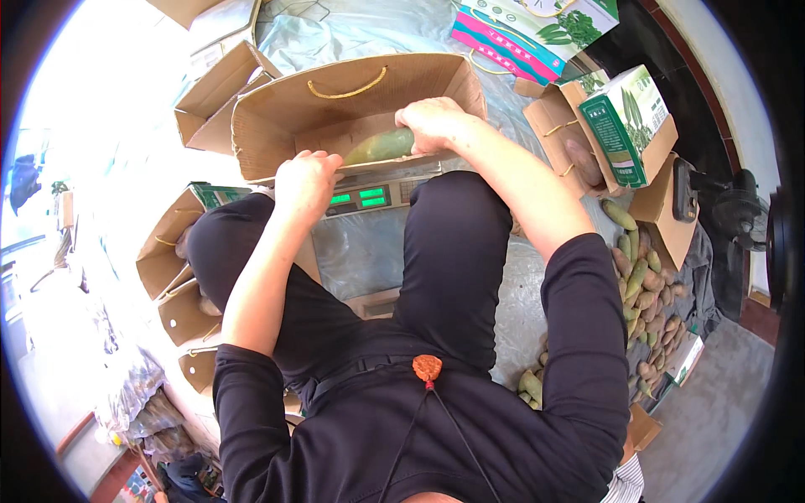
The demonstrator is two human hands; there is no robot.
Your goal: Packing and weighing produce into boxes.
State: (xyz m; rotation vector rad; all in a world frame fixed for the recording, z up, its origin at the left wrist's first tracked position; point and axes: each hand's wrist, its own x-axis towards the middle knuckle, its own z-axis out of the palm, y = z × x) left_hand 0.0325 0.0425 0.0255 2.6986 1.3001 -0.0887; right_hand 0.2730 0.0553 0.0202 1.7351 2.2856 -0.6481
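An open brown cardboard box (277, 126) with a yellow cord handle (348, 88) lies in front of my knees. Inside it is a long pale-green radish (381, 147). My left hand (303, 180) is closed at the near rim of the box, with its fingertips close to the radish's left tip. Reaching over the same rim, my right hand (434, 127) curls its fingers around the radish's right end, partly hiding it. Below the box, a scale (360, 198) with lit green displays shows between my knees.
Green and brownish radishes (646, 293) lie heaped at the right. Open boxes (172, 243) line the left. A green-and-white carton (625, 126) and a box holding a radish (579, 155) stand at the right, near a black fan (738, 210). A colourful gift bag (528, 38) is farther back.
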